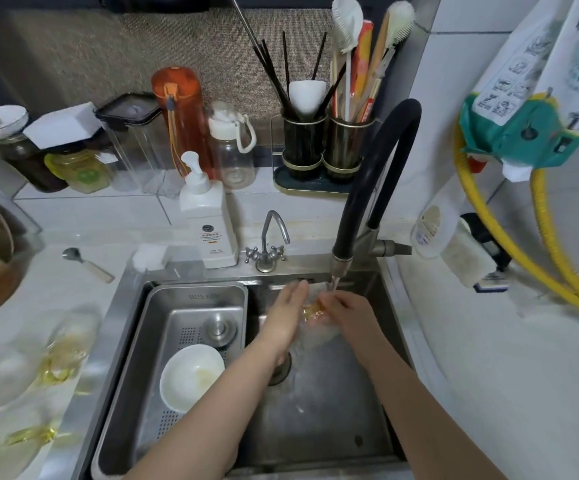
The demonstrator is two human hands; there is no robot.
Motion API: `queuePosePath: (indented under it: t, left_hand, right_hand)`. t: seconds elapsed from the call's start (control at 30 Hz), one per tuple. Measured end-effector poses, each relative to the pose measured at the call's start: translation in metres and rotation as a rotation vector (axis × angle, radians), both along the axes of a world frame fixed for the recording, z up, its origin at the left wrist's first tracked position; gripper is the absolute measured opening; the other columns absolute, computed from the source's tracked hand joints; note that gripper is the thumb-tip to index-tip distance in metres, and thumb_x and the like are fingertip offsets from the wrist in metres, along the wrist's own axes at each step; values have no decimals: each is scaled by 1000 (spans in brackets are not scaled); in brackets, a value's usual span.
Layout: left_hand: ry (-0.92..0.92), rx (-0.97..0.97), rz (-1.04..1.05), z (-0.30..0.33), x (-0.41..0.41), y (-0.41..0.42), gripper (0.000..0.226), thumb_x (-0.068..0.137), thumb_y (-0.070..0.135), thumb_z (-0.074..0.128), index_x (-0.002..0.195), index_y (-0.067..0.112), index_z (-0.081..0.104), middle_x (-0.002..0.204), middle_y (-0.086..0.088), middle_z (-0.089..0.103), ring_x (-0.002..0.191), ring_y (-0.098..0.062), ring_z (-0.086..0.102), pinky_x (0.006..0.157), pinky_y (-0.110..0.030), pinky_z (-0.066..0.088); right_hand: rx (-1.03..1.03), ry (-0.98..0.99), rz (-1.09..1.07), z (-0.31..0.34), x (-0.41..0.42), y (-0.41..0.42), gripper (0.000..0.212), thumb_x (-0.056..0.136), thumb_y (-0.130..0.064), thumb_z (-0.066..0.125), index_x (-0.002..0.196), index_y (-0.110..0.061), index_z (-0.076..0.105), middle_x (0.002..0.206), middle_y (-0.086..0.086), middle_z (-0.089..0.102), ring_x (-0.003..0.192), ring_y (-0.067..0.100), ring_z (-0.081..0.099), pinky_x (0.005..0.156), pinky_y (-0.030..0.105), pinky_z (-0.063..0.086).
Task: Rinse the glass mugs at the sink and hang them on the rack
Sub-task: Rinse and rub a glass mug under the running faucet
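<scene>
Step in hand: rinsing one glass mug (312,311) under the running stream from the black faucet (341,258), inside the sink (315,427).
Left hand (286,315): fingers look fairly straight and laid along the mug's left side, pressing or steadying it; motion blur hides the finer detail.
Right hand (345,313): fingers curl round the mug from the right, near its amber handle; it looks like the carrying grip.
Mug position: between both hands, just under the spout, above the drain.
Done so far: hard to judge; no rack is in view, so no hung mug can be counted.
Left to do: blurred glass mugs (63,351) with amber handles stand on the counter well to the left of the left hand; they probably await rinsing, though I cannot tell if they are already clean.
Edges: the sink's back wall sits just beyond the fingertips, the right wall near the right wrist.
Open room: the steel strainer tray (198,296) holding a white bowl (191,375) fills the basin left of the left forearm, so free room lies toward the body and upward.
Risk: wet glass may slip against the steel walls.
</scene>
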State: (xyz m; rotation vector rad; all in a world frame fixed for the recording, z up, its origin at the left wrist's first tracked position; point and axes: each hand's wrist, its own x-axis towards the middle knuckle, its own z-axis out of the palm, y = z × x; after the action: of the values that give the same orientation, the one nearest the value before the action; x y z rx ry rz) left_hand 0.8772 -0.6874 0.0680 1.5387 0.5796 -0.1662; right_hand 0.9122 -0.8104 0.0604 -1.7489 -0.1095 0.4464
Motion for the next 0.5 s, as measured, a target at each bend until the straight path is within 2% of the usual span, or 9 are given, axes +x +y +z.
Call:
queuePosePath:
  t: [0.03, 0.1, 0.17, 0.23, 0.27, 0.33, 0.4, 0.47, 0.5]
  left_hand:
    - [-54, 127, -28, -1, -4, -2, 43, 96, 43, 46, 132, 20, 52, 128, 3, 56, 120, -15, 52, 104, -31, 40]
    - [-173, 358, -43, -6, -12, -2, 32, 92, 40, 55, 111, 19, 68, 106, 5, 68, 98, -5, 61, 85, -16, 42]
    - [-228, 467, -60, -11, -17, 0, 21, 88, 36, 63, 84, 18, 74, 77, 6, 67, 72, -3, 59, 66, -19, 40]
    - [-229, 488, -63, -15, -19, 2, 30, 86, 34, 67, 69, 8, 67, 64, 0, 60, 61, -9, 52, 60, -26, 37]
    - [-217, 472, -53, -13, -19, 5, 36, 86, 33, 67, 65, 4, 62, 61, -1, 54, 58, -9, 47, 59, -27, 35]
    - [-185, 318, -8, -12, -19, 10, 37, 87, 30, 67, 57, 10, 57, 54, 5, 48, 54, -7, 42, 58, -25, 33]
    - [-143, 66, 49, -13, -22, 16, 36, 87, 26, 67, 52, 20, 59, 56, 6, 53, 60, -9, 47, 65, -26, 39]
    - [-107, -125, 77, -19, -30, 22, 30, 89, 21, 63, 60, 17, 60, 67, -4, 57, 67, -14, 52, 68, -27, 46]
    - [-92, -197, 88, -21, -34, 24, 27, 91, 18, 60, 65, 12, 60, 71, -6, 59, 68, -13, 56, 69, -24, 50]
  right_hand:
    - [-51, -21, -24, -1, 1, 3, 22, 96, -20, 53, 85, -15, 72, 79, 2, 71, 79, 17, 68, 80, 30, 51]
    - [-157, -73, -48, -2, 1, 6, 22, 94, -22, 55, 79, -20, 71, 75, -1, 70, 75, 13, 66, 79, 29, 50]
    - [-252, -126, -33, -2, 3, 6, 22, 93, -26, 56, 81, -17, 72, 80, 4, 71, 81, 18, 67, 83, 33, 50]
    - [-272, -153, 56, -1, 5, 3, 22, 94, -26, 55, 89, -14, 73, 88, 8, 72, 88, 21, 66, 87, 36, 49]
    - [-255, -162, 118, 1, 6, 0, 22, 95, -25, 54, 93, -14, 73, 91, 6, 72, 90, 19, 66, 90, 36, 49]
    - [-256, -273, 259, 3, 6, -8, 21, 95, -28, 54, 100, -21, 73, 92, -6, 71, 92, 5, 64, 92, 26, 47]
    - [-329, -502, 304, 0, 6, -18, 27, 89, -47, 56, 101, -31, 73, 95, -19, 69, 98, -3, 57, 94, 18, 39]
    - [-406, -594, 255, -8, 4, -28, 50, 74, -73, 51, 102, -37, 71, 108, -27, 60, 114, 2, 46, 103, 24, 32]
    - [-390, -551, 236, -10, 2, -32, 53, 69, -76, 54, 104, -40, 68, 115, -29, 53, 121, 3, 40, 106, 27, 30]
